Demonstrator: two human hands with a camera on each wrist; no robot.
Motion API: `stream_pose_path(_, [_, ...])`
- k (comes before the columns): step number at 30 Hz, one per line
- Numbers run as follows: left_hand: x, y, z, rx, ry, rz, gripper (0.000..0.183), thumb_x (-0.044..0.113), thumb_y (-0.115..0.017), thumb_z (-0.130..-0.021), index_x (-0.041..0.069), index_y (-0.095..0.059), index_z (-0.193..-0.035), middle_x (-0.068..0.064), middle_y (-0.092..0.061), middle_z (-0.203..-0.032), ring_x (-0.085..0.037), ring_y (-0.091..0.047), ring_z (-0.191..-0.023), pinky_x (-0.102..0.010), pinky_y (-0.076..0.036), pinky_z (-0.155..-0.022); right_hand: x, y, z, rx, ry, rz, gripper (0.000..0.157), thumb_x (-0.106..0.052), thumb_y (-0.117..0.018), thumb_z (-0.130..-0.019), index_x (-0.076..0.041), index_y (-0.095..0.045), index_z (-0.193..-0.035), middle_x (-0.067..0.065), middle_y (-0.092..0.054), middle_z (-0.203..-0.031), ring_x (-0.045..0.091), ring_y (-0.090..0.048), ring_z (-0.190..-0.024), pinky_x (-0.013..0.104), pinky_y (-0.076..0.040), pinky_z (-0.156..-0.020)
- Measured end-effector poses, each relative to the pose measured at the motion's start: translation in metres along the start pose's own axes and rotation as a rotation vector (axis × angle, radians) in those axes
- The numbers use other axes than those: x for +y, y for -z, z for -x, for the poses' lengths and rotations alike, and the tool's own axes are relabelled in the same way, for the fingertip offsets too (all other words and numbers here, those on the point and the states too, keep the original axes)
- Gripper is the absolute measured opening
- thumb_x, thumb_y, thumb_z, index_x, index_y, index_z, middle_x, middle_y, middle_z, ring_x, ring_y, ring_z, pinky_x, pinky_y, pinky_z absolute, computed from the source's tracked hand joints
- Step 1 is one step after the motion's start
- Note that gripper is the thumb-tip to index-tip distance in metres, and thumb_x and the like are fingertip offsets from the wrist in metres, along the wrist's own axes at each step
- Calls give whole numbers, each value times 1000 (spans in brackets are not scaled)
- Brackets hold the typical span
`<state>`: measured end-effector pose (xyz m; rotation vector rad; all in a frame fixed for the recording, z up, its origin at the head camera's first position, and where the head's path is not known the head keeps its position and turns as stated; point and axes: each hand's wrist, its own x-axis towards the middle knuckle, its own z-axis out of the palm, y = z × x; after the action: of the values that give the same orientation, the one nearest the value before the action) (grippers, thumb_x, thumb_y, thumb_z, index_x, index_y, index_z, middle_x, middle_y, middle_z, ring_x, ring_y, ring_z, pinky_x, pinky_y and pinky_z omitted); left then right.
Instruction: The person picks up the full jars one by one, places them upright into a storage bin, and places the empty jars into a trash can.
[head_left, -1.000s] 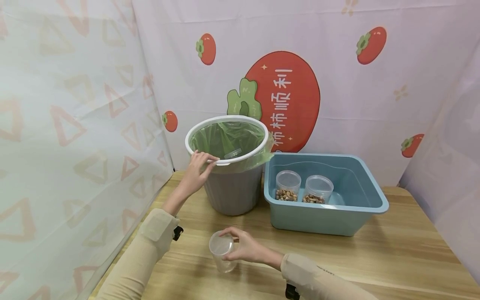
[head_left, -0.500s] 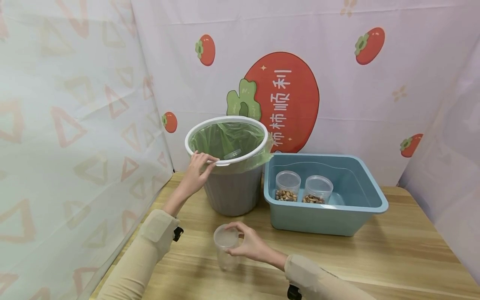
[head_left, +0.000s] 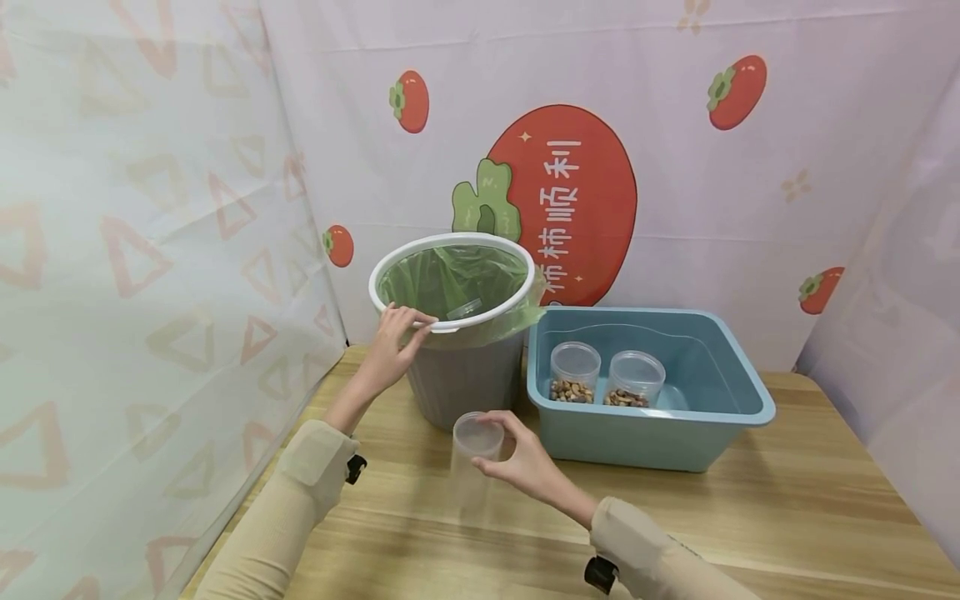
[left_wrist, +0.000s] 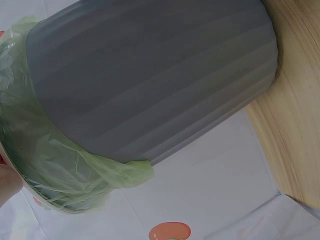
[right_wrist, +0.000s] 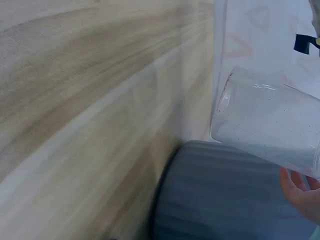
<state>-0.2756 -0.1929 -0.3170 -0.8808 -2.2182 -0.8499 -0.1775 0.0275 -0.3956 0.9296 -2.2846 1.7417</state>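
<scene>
A grey trash can (head_left: 467,379) with a white rim and a green plastic bag (head_left: 491,335) stands at the back left. My left hand (head_left: 390,346) pinches its front rim between thumb and fingers. Inside it lies a clear plastic piece (head_left: 465,309). With thumb and fingers spread around the upper end, my right hand (head_left: 527,462) holds a clear plastic jar (head_left: 467,471) in front of the can. No contents show in the jar (right_wrist: 267,122) in the right wrist view, where only some fingertips (right_wrist: 295,187) appear.
Right of the can sits a blue basin (head_left: 637,437). Two clear lidded jars of mixed nuts, one on the left (head_left: 573,375) and one on the right (head_left: 634,379), stand in it. The wooden table (head_left: 817,500) meets cloth-covered walls at the back and sides.
My right hand has raised the jar and carried it forward and slightly right, closer to the trash can. My left hand has stayed at the rim.
</scene>
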Motion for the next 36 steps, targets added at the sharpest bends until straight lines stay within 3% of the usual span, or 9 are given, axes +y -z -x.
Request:
stream_pose_path(8, [0,0,0,-3,1,-1,10,1,-53,-85,-1,-59,-93,-14,-58,-90,-29,-50,-91,-51,-13,-102,-11,18,-12,61,44,-3,46,1,-69,-72,4,-49,-113,20,-51,-113,31,-54,-96,32,-49,-75])
stream_pose_path(16, [1,1,0,-3,4,3,10,0,-53,-85,-2,-59,-93,-14,-58,-89,-29,-50,-91,-51,-12,-102,-27,39,-24,89,-34,-22,44,-2,-67,-75,3,-48,-115,19,-51,-115,31,-52,-103,39,-48,-79])
stream_pose_path(24, [-2,0,0,-9,-1,-3,9,1,-53,-85,-1,-59,-92,-14,-58,-89,-29,-50,-91,-51,-13,-102,-34,60,-35,137,13,-30,42,3,-63,-76,4,-48,-115,20,-48,-119,32,-46,-111,43,-47,-80])
stream_pose_path(31, [-1,0,-1,-11,-2,-6,10,1,-53,-85,-1,-59,-93,-14,-58,-89,-29,-50,-91,-50,-14,-102,-23,84,-54,202,92,-110,39,2,-62,-78,1,-49,-115,17,-51,-114,10,-53,-96,21,-49,-68])
stream_pose_path(36, [0,1,-2,-1,-13,-5,10,0,-54,-85,-1,-59,-92,-14,-58,-89,-29,-50,-90,-49,-18,-99,-34,98,-68,228,85,-124,37,-2,-60,-81,0,-48,-115,14,-50,-115,7,-54,-91,20,-49,-66])
